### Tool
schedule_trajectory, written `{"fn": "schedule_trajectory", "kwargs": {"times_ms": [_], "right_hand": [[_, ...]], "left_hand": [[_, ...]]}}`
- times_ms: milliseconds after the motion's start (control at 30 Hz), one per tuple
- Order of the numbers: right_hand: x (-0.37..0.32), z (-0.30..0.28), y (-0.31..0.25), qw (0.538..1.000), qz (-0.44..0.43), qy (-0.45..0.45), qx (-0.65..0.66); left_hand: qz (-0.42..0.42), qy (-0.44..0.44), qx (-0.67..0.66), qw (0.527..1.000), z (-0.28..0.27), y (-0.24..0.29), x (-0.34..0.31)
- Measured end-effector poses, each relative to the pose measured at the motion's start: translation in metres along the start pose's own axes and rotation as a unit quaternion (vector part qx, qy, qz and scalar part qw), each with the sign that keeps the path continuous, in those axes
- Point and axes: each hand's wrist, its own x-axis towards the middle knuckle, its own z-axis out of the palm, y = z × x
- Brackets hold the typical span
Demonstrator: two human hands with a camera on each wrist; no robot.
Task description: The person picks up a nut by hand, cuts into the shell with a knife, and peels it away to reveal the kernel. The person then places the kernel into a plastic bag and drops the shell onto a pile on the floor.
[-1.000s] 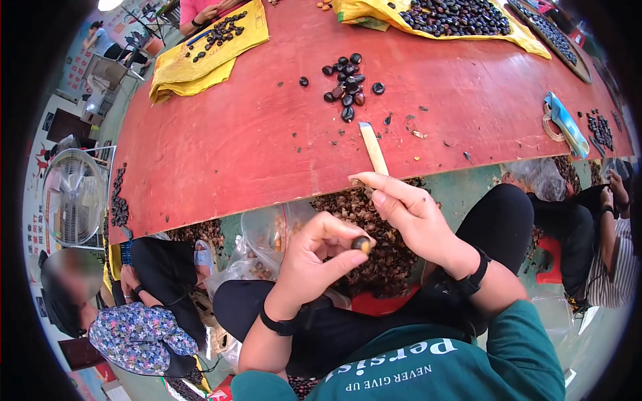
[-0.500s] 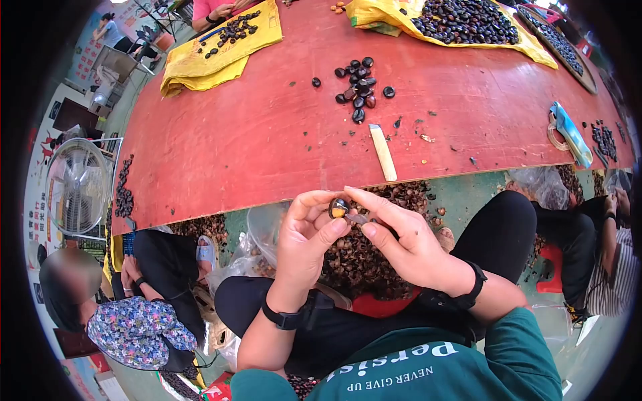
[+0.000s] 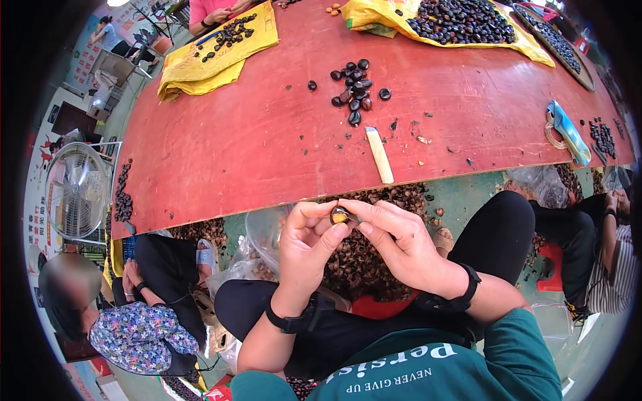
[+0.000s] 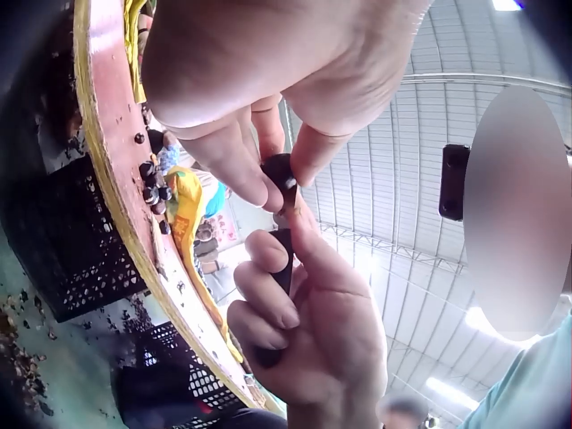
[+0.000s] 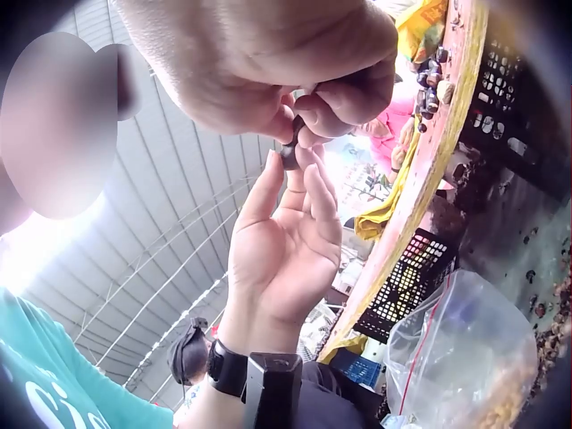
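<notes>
Between its thumb and fingertips, my left hand (image 3: 301, 250) pinches a dark, glossy nut (image 3: 340, 215) with a yellow kernel showing where its shell is cut away. My right hand (image 3: 414, 254) grips a small knife, its dark handle (image 4: 283, 255) running along the curled fingers in the left wrist view. The short blade meets the nut's opened side, and both hands' fingertips come together around it. On the red table ahead lies a loose group of dark nuts (image 3: 354, 93). Nearer the edge is a pale wooden-handled tool (image 3: 380, 157) with a slanted metal tip.
The red table (image 3: 221, 134) ends just beyond my hands. Shell pieces (image 3: 368, 267) heap below, between my knees. A clear plastic bag (image 3: 261, 230) stands at the left. Yellow sacks (image 3: 221, 53) with nuts lie farther back. Other people (image 3: 144, 334) sit on both sides.
My right hand came back from near the table edge to the left hand, bringing the blade against the nut. The left hand turned the nut and kept its pinch.
</notes>
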Motion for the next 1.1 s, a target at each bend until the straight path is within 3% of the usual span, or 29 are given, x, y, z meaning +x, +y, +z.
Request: {"fn": "schedule_trajectory", "kwargs": {"times_ms": [100, 300, 367, 433, 600, 667, 767, 867, 967, 1100], "right_hand": [[-0.001, 0.001, -0.004, 0.999, -0.001, 0.011, -0.046], [0.002, 0.001, -0.002, 0.999, -0.027, 0.017, -0.014], [0.005, 0.0, 0.011, 0.996, -0.069, 0.038, -0.032], [0.015, -0.016, 0.009, 0.998, 0.029, 0.033, 0.033], [0.013, -0.023, 0.013, 0.991, 0.079, -0.024, 0.106], [0.016, -0.022, 0.01, 0.997, 0.046, -0.041, 0.038], [0.013, -0.016, 0.004, 1.0, -0.002, -0.007, 0.001], [0.011, -0.017, 0.011, 0.999, -0.024, -0.02, -0.021], [0.011, -0.018, -0.003, 0.996, 0.067, -0.05, -0.01], [0.007, -0.006, 0.002, 0.999, 0.005, -0.021, 0.026]], "left_hand": [[0.015, 0.034, -0.018, 0.999, 0.014, 0.002, -0.001], [0.052, 0.0, 0.049, 0.997, 0.002, 0.0, -0.003], [0.027, -0.082, 0.193, 0.977, 0.005, 0.011, -0.008], [0.005, -0.146, 0.301, 0.942, 0.018, 0.023, -0.015], [-0.051, -0.038, 0.019, 0.998, 0.005, 0.023, 0.0], [-0.063, -0.002, -0.045, 0.997, 0.0, 0.023, 0.003], [-0.089, 0.011, -0.055, 0.994, -0.006, 0.023, 0.005], [-0.061, 0.016, 0.022, 0.998, -0.011, 0.02, 0.006], [-0.088, 0.024, -0.051, 0.995, -0.006, 0.019, 0.005], [-0.067, 0.028, -0.044, 0.996, -0.001, 0.011, 0.005]]}}
